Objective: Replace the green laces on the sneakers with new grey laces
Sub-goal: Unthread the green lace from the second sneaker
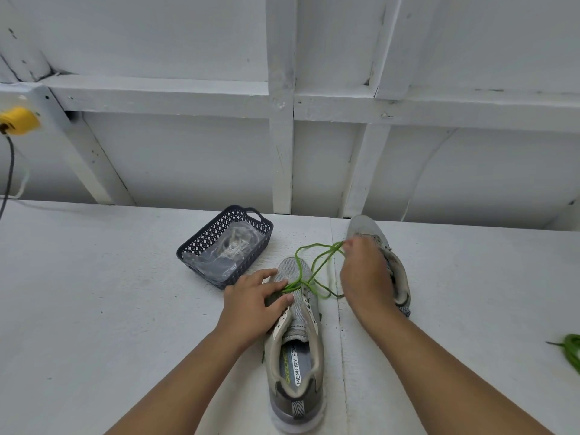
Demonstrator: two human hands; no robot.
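Green lace (317,265) is nearly out of the near sneaker (296,346): the right hand (365,274) pinches its loops and the left hand (255,298), fingers flat, presses the shoe down. By the look of it, the far sneaker (397,271) is already unlaced, one removed lace (572,348) lies far right on the table (110,293), and the packaged grey laces (233,246) wait unopened in the basket (201,243).

White table (94,293) bears two sneakers (296,340), basket (201,246), green lace (572,348).
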